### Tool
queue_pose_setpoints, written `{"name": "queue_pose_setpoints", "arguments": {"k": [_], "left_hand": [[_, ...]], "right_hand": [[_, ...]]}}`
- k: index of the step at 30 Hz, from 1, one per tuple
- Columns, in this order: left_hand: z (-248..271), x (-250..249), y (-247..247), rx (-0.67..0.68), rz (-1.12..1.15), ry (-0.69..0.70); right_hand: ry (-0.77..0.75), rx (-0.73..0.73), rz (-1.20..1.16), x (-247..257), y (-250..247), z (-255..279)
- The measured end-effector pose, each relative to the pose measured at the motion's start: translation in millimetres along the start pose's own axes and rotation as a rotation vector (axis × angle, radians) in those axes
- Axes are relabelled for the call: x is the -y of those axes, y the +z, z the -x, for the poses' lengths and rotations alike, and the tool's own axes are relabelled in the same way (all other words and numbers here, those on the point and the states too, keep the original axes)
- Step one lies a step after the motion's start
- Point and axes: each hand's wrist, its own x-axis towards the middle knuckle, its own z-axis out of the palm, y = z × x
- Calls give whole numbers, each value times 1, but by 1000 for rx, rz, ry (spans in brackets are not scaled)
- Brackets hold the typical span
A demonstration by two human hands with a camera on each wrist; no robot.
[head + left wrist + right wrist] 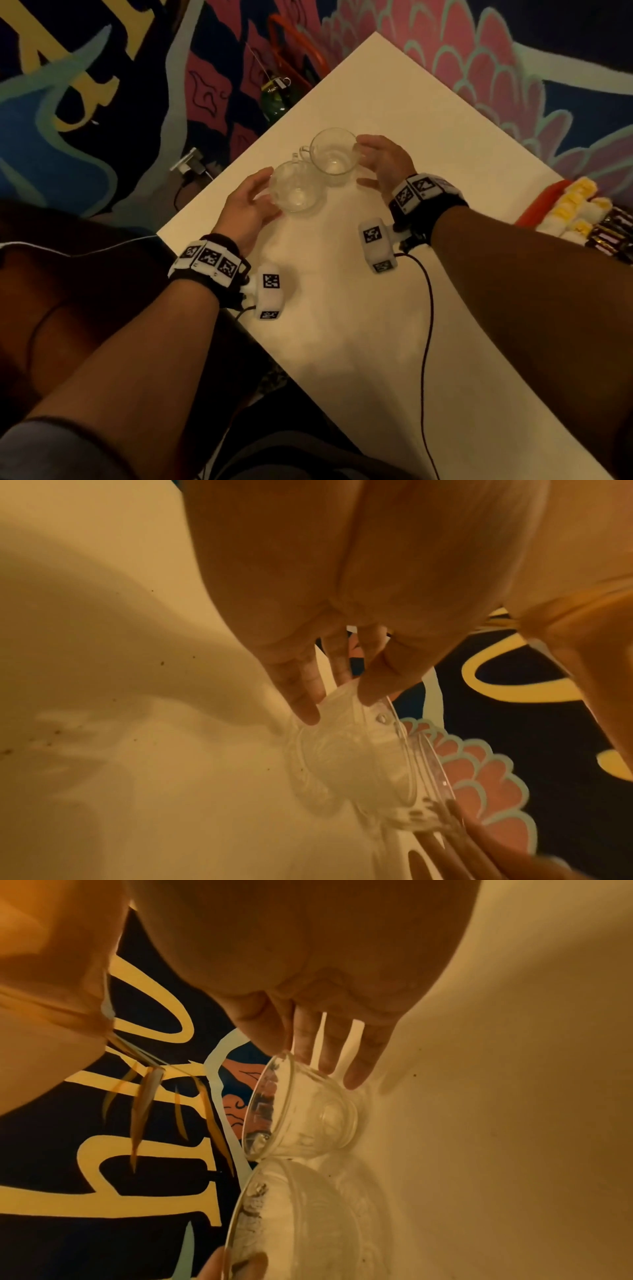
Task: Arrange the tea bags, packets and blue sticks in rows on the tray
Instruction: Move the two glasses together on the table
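Observation:
At the right edge of the head view lie yellow-and-white tea bags [575, 205] in a row, with dark packets [613, 233] beside them and an orange tray edge [544, 202]. I see no blue sticks. Both hands are far from these, at two empty glass cups in the middle of the white table [342, 342]. My left hand [263, 193] touches the near cup [296, 186] [349, 750] with straight fingers [301, 696]. My right hand [368, 161] rests its straight fingers [359, 1058] on the side of the far cup [334, 152] [308, 1112]. The cups stand close together.
The table's left edge runs just behind my left wrist. Beyond it is a patterned carpet with a green bottle [275, 97] and a plug [188, 162] on the floor. A black cable [428, 325] trails from my right wrist across the table.

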Motion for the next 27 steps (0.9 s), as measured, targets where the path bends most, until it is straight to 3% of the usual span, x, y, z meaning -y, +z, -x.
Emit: {"name": "queue_pose_setpoints", "arguments": {"k": [5, 10, 14, 19, 23, 27], "left_hand": [[8, 18, 3, -74, -112, 76], [11, 23, 0, -133, -43, 30], [1, 8, 1, -69, 51, -58], [4, 10, 1, -43, 8, -88], [11, 26, -3, -117, -123, -60], [11, 33, -9, -102, -338, 42]], "right_hand": [[0, -58, 52, -9, -2, 3], [-4, -97, 86, -12, -4, 1], [-5, -27, 45, -4, 5, -4], [13, -87, 42, -14, 11, 1], [-36, -128, 184, -27, 6, 1], [-163, -183, 397, -21, -1, -12]]}}
